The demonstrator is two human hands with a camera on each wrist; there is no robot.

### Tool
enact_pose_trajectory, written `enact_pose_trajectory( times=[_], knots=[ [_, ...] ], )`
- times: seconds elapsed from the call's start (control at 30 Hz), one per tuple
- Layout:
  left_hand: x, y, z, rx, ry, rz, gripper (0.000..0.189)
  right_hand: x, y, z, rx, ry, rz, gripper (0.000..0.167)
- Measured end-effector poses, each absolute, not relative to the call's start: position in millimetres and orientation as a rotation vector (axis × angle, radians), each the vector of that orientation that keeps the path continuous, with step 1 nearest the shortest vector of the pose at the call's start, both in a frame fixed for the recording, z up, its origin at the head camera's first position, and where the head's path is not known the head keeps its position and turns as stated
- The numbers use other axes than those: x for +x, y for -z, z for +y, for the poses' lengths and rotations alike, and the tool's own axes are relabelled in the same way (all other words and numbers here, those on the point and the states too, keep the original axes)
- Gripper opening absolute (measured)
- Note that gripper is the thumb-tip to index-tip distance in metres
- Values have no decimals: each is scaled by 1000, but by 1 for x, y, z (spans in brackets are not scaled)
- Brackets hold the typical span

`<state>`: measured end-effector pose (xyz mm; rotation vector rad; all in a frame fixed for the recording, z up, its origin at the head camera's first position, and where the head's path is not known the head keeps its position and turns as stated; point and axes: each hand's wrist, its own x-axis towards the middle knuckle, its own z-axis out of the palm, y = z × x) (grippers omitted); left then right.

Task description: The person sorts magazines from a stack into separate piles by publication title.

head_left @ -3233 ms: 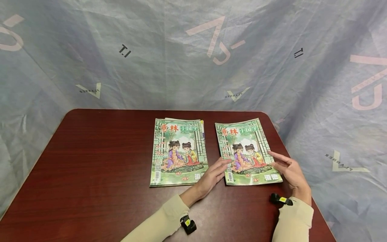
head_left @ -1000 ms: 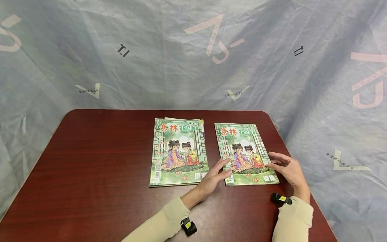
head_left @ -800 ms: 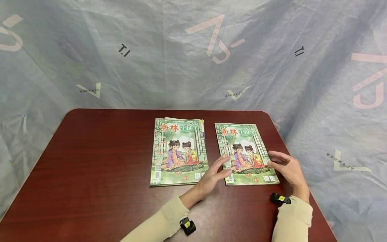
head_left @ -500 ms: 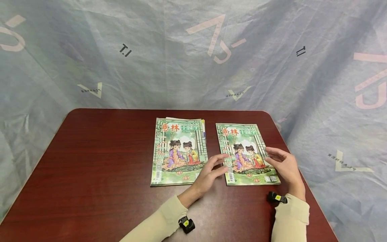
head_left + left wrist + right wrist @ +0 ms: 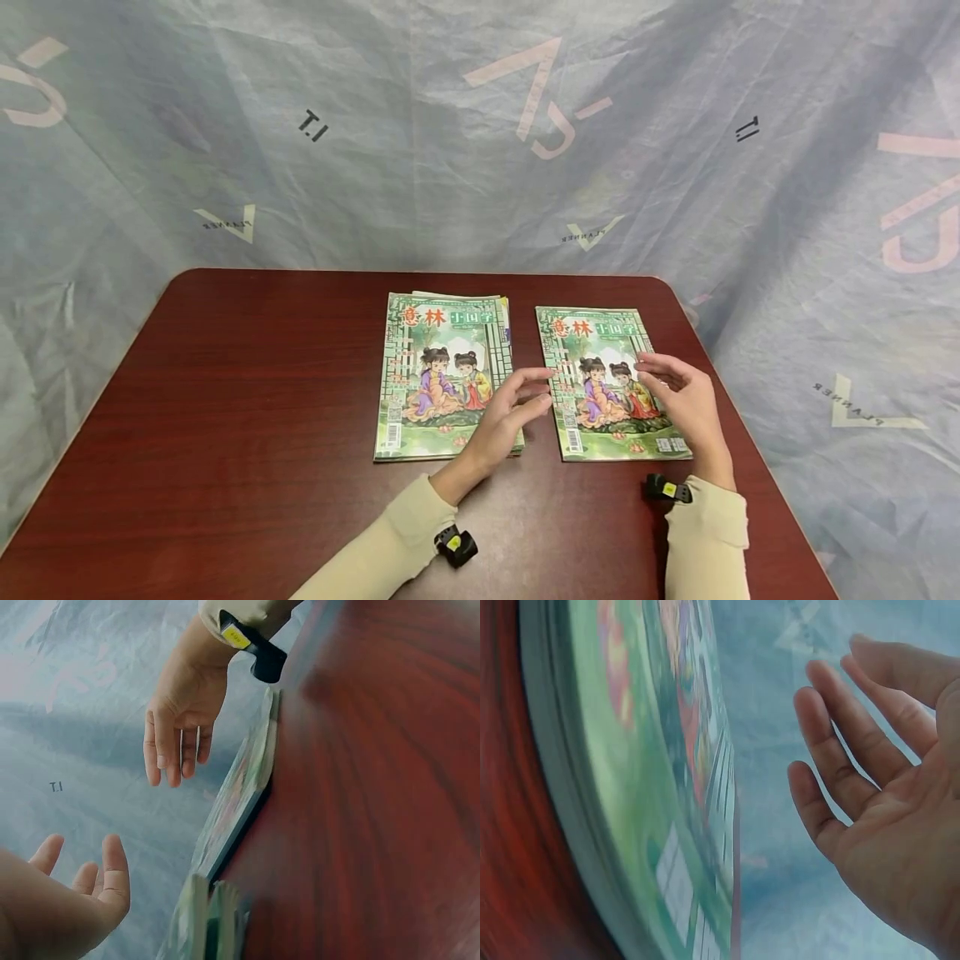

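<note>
Right magazine (image 5: 600,392) (edge partly invisible); right hand (image 5: 686,402) above

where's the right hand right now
In the head view, the right hand is right of centre, over the right edge of the magazine on the right; the right wrist view shows a gap between the two.

Green rectangular paper magazine (image 5: 603,387) with red and white characters, second paper magazine (image 5: 446,379) identically patterned, dark red wood-grain worktop (image 5: 262,400), grey-blue fabric curtain (image 5: 420,167) with pink lettering, cream fabric sleeves (image 5: 708,542)
</note>
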<state>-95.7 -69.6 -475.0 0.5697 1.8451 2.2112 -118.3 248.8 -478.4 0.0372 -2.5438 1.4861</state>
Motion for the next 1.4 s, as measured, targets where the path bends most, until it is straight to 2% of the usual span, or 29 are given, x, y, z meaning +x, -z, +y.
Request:
enact_pose_trajectory(
  times=[0.67,1.13,1.4],
  knots=[
    [-130,446,-120,385,-2400,2022,37,-123,467,189,155,-1530,-2493,27],
    [-146,438,-153,319,-2399,2176,30,-124,475,166,227,-1668,-2457,30],
    [-156,434,-174,118,-2464,2172,25,-124,477,155,260,-1708,-2440,30]
  ],
)
